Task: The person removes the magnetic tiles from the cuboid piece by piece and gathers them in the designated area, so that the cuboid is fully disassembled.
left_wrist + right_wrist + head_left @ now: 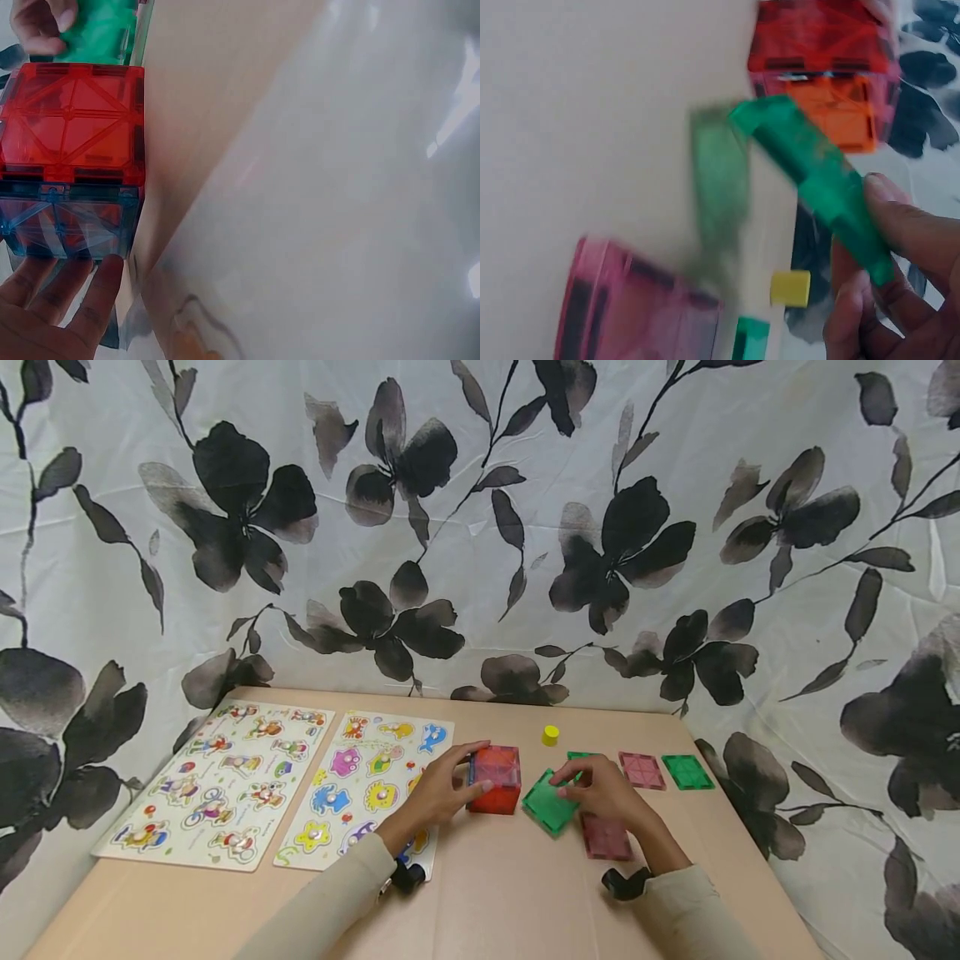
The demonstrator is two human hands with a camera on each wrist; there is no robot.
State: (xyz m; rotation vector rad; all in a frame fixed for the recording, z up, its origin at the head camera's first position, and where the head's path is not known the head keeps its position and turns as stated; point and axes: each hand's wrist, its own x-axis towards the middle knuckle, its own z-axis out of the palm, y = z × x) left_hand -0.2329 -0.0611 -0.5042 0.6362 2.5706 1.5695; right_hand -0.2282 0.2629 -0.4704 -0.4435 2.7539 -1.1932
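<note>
My left hand [444, 785] holds the left side of a cube of see-through magnetic tiles [495, 789], thumb toward the front and fingers toward the back. Up close the cube shows a red face [71, 120] and a blue side [67, 221], with several fingertips against the blue one. An orange tile [832, 116] shows on its side nearer my right hand. That hand [596, 789] pinches a green square magnetic tile [549, 806], tilted above the table just right of the cube. In the right wrist view the green tile [817, 180] is seen nearly edge-on between thumb and fingers.
A pink tile [606, 839] lies under my right wrist. Farther back are another pink tile [642, 771], a green tile [687, 772] and a small yellow cylinder [551, 736]. Two picture puzzle boards [273, 806] lie at left. Floral cloth [510, 552] hangs behind the table.
</note>
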